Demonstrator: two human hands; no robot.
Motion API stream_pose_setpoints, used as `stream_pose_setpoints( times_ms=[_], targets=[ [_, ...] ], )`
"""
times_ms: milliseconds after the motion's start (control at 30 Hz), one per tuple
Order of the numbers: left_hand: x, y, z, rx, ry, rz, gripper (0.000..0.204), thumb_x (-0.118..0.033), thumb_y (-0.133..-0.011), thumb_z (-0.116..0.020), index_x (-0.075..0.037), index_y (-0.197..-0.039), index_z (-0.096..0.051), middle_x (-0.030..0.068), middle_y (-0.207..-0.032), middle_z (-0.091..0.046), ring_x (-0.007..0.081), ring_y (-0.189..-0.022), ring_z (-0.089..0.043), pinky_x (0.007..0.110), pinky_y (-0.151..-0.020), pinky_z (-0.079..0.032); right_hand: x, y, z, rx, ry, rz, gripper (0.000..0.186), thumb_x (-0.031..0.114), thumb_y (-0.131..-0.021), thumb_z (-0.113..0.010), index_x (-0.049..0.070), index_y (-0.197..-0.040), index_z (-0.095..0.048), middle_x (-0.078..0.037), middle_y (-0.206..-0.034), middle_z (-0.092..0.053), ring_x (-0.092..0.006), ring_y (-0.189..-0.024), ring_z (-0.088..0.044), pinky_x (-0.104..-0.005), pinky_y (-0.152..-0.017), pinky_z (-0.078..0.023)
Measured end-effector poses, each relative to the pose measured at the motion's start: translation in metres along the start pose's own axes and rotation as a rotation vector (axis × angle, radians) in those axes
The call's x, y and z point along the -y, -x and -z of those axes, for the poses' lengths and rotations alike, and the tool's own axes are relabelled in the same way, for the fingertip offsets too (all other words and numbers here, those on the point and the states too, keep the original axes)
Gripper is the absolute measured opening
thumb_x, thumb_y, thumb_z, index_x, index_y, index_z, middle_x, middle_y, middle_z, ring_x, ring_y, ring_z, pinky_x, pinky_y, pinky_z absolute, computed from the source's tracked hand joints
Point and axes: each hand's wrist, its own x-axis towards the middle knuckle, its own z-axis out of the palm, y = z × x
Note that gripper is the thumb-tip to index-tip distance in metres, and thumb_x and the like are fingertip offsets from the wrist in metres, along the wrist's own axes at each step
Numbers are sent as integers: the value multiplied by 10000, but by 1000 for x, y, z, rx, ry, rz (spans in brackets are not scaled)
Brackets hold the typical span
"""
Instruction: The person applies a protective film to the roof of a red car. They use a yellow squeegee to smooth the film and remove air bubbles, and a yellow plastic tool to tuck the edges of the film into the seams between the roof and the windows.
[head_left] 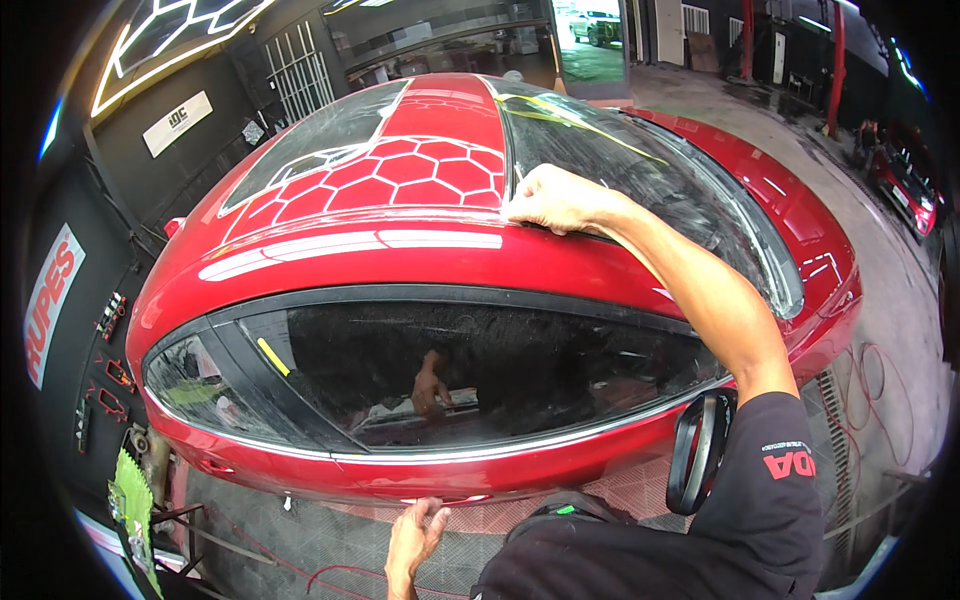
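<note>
A glossy red car (430, 265) fills the view, its roof stretching away in front of me. My right hand (548, 198) is closed in a pinch at the roof's edge, by the upper corner of the windshield (640, 180). What those fingers hold, if anything, is hidden. Low beside the car's door, my left hand (415, 538) has its fingers loosely apart, with nothing seen in it. Whether it touches the door I cannot tell. White hexagon reflections lie on the roof, and the dark side window (500, 370) mirrors a hand.
A black side mirror (700, 450) juts out close under my right arm. Yellow tape strips (580, 120) cross the windshield's top. A red hose (880, 400) lies on the floor at right. Another red car (905, 185) stands far right. Tools hang on the left wall.
</note>
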Motion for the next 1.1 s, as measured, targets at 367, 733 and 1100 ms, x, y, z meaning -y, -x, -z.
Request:
stream_pose_setpoints(
  times_ms=[367,733,1100],
  targets=[
    [-213,-98,130,-268,-247,-866,243,-65,-810,-795,-26,-1037,-716,135,-949,-733,325,-861,-716,396,-769,-568,6,22,9,-11,-77,8,212,181,-908,-741,-20,-844,-765,-37,-684,-653,-81,-541,-576,-243,-486,-472],
    [-345,-242,173,-167,-341,-820,223,-156,-979,-683,13,-1121,-718,151,-954,-729,237,-843,-693,353,-798,-549,10,11,4,-30,-48,-41,339,291,-861,-701,46,-633,-648,-2,-549,-510,-86,-497,-412,-320,-472,-316],
    [-365,-285,161,152,-313,-702,181,-127,-941,-678,19,-1007,-762,169,-814,-739,251,-748,-722,378,-757,-570,10,2,7,35,-43,-90,331,303,-878,-672,20,-707,-691,-31,-588,-549,-99,-549,-452,-337,-513,-356]
  ],
)
